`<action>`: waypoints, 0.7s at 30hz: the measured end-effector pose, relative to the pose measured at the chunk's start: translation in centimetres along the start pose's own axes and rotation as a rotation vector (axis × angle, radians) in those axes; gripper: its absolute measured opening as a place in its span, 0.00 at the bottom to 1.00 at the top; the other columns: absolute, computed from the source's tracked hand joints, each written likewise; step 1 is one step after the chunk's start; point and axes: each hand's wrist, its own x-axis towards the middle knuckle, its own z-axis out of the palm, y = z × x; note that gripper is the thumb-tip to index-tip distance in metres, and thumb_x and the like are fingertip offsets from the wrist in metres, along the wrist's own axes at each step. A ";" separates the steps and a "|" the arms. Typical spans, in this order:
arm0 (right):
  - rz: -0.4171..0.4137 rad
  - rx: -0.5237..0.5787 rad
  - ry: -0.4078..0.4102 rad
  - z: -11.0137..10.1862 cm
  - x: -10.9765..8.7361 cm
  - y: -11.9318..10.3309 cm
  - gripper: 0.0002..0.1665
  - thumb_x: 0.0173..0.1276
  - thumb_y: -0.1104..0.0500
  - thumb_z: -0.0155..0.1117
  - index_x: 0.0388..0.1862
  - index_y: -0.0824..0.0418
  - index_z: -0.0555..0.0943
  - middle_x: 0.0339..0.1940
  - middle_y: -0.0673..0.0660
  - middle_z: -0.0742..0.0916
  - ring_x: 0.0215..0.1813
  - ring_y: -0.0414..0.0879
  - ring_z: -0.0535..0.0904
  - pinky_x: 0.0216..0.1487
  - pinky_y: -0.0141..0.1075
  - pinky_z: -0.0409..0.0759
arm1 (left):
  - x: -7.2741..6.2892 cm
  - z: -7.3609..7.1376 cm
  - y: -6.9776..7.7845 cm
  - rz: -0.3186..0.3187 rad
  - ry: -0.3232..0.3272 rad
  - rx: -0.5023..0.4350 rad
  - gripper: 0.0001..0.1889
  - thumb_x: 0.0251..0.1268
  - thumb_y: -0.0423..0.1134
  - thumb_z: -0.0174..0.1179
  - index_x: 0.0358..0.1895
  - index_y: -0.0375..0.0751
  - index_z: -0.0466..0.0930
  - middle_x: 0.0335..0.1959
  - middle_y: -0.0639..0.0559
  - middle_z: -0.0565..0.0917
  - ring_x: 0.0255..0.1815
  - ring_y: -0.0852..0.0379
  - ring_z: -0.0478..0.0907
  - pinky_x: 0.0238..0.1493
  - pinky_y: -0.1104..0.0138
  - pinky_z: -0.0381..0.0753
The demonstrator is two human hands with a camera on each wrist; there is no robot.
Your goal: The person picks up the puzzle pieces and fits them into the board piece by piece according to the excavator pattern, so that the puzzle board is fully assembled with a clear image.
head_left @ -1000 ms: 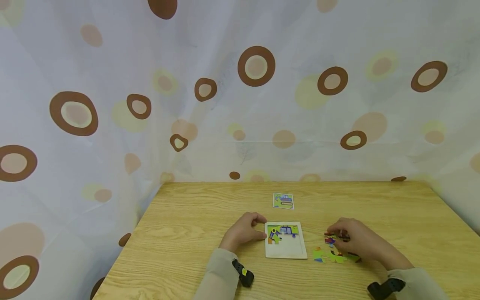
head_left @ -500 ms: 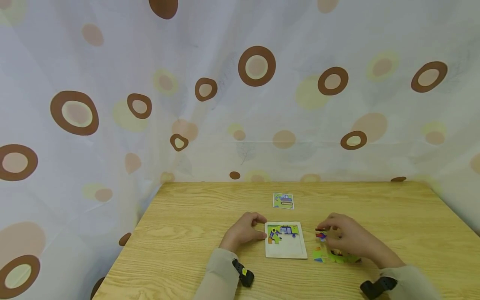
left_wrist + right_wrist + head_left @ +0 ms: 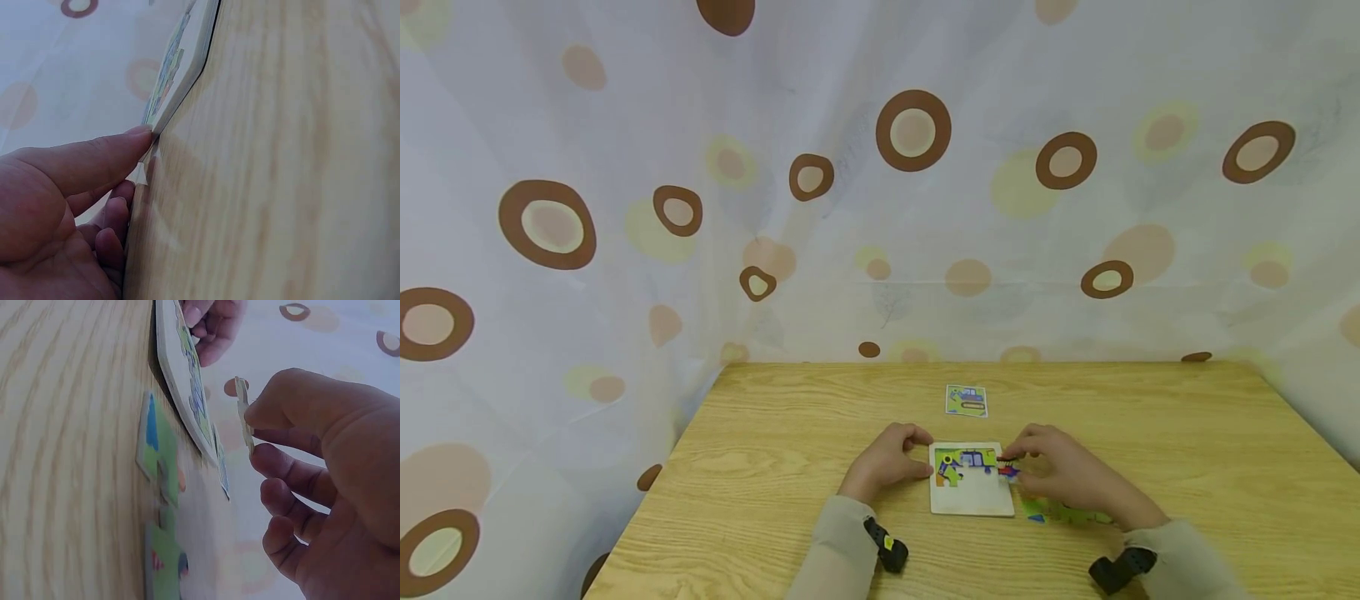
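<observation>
The right hand's [image 3: 1067, 472] grip pinches a jigsaw piece [image 3: 1008, 471] above the right edge of the partly filled puzzle tray [image 3: 968, 502], while the left hand's [image 3: 889, 463] grip holds the tray's left edge. Loose jigsaw pieces [image 3: 1075, 515] lie right of the tray on the wooden bench [image 3: 775, 467], an excavator picture card [image 3: 966, 401] beyond its far edge.

No word, number or brand can be read on the puzzle board [image 3: 962, 500] or on the picture card [image 3: 966, 401] at its twelve o'clock. At the board's eight o'clock, a yellow mark [image 3: 889, 542] on the black wrist camera [image 3: 895, 559] is too small to decipher.
</observation>
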 end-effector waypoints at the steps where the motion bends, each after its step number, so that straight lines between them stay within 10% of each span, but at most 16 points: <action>1: -0.006 0.003 0.000 0.1 0.2 -0.1 0.15 0.65 0.63 0.67 0.51 0.55 0.85 0.42 0.45 0.81 0.43 0.44 0.75 0.41 0.39 0.75 | 0.0 0.0 0.0 0.001 0.000 0.001 0.18 0.57 0.33 0.72 0.51 0.44 0.83 0.51 0.51 0.77 0.53 0.50 0.72 0.57 0.54 0.72; 21: -0.044 -0.010 -0.052 2.9 3.2 -0.9 0.17 0.62 0.66 0.66 0.50 0.55 0.86 0.41 0.46 0.80 0.40 0.42 0.74 0.39 0.36 0.75 | 0.0 -0.1 0.0 0.007 -0.008 0.008 0.17 0.58 0.33 0.72 0.51 0.44 0.83 0.52 0.51 0.77 0.54 0.50 0.72 0.57 0.54 0.72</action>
